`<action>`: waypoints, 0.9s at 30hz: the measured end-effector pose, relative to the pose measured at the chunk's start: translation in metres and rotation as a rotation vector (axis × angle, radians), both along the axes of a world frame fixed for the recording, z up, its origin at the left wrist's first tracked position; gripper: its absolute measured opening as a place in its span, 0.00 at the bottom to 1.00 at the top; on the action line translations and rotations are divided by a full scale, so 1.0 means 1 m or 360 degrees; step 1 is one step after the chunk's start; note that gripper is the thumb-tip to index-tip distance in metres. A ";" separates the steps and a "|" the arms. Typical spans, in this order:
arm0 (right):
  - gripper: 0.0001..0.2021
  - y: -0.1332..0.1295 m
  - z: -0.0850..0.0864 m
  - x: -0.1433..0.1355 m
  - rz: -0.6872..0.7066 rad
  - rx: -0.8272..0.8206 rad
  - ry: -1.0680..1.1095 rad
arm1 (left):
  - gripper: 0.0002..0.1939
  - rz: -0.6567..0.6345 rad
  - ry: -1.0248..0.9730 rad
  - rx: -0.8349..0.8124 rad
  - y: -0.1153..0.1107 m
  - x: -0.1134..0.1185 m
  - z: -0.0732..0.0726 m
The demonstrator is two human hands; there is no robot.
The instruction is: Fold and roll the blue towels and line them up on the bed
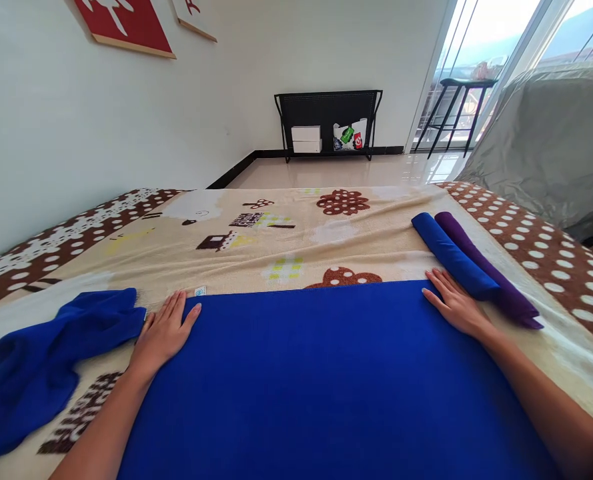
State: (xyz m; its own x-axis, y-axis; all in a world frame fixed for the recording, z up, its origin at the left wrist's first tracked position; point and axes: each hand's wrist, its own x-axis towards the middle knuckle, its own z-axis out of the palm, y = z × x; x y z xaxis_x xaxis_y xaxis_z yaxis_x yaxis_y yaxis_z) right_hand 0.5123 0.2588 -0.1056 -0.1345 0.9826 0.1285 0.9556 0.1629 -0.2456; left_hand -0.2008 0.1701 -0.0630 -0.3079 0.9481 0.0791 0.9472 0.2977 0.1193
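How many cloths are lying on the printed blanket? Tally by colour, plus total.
Blue: 3 (spread cloth, crumpled cloth, rolled blue cloth)
Purple: 1 (rolled purple cloth)
Total: 4

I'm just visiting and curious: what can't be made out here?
All in the head view:
Spread blue cloth: near edge, cut off by picture's bottom.
Crumpled blue cloth: full shape, hidden by its folds.
Whatever is under the grey cover: hidden by it.
White label: print, too small.

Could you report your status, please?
Blue cloth spread out; left hand, right hand flat at its far corners. Crumpled cloth by left, two rolls by right.
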 end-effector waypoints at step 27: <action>0.38 -0.001 -0.002 0.001 0.0016 0.0053 0.0037 | 0.38 -0.0030 0.0091 0.0000 -0.020 0.020 0.007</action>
State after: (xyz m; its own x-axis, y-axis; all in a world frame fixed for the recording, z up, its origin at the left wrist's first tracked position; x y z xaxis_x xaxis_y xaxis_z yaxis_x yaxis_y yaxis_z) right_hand 0.5129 0.2582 -0.1079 -0.1408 0.9763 0.1646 0.9479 0.1809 -0.2622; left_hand -0.1807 0.1501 -0.0559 -0.2852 0.9537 0.0961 0.9578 0.2799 0.0648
